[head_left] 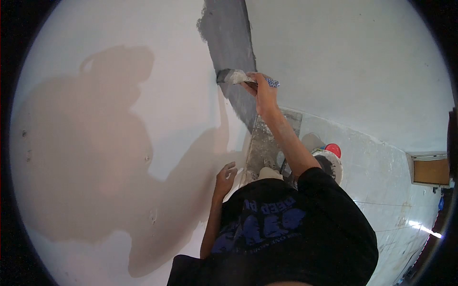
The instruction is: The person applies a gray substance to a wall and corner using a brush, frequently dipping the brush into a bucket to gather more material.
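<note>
My right hand (264, 93) is closed round the handle of a wide paintbrush (237, 76). The brush has a whitish, paint-crusted middle and a blue-and-white patterned handle end. Its dark wet bristles lie against the left edge of a dark grey painted band (231, 35), which runs down the corner between two pale walls. My left hand (226, 176) hangs lower, beside the white left wall (181, 62), with its fingers loosely bent and nothing visible in them.
On the floor at my right stands a white bucket (338, 168) with dark grey contents, partly behind my forearm. A red round item (333, 150) sits beside it. My shadow falls across the left wall. A brown door (431, 172) shows far right.
</note>
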A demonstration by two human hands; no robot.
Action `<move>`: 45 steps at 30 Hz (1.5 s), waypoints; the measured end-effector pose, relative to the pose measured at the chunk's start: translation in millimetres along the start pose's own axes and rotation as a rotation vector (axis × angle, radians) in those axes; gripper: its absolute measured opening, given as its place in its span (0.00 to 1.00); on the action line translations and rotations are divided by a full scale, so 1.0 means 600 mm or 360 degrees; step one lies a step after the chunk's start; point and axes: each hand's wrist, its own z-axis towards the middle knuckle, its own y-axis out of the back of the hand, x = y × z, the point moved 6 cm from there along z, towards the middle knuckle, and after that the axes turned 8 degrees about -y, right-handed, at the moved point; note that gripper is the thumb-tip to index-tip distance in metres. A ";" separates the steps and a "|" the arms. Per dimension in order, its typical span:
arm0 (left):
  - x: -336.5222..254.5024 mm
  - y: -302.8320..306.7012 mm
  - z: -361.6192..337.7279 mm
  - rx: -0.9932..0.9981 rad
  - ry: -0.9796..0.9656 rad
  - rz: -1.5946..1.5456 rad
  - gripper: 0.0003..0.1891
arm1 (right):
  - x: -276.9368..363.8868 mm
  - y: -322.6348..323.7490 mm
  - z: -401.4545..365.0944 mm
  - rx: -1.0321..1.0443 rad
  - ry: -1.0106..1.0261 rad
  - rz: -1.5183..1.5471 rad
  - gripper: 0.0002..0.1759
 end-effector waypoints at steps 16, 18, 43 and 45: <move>-0.001 0.010 0.007 -0.0060 -0.0083 -0.0029 0.20 | 0.054 -0.057 0.001 0.0083 0.0056 0.0061 0.11; -0.003 0.011 0.009 -0.0062 -0.0104 -0.0036 0.20 | 0.064 -0.069 -0.005 0.0086 0.0078 0.0066 0.11; -0.037 0.008 0.030 -0.0075 -0.0214 -0.0124 0.20 | 0.179 -0.203 -0.013 0.0353 0.0334 0.0139 0.07; -0.044 0.009 0.031 -0.0081 -0.0213 -0.0095 0.20 | 0.188 -0.213 -0.021 0.0366 0.0374 0.0174 0.07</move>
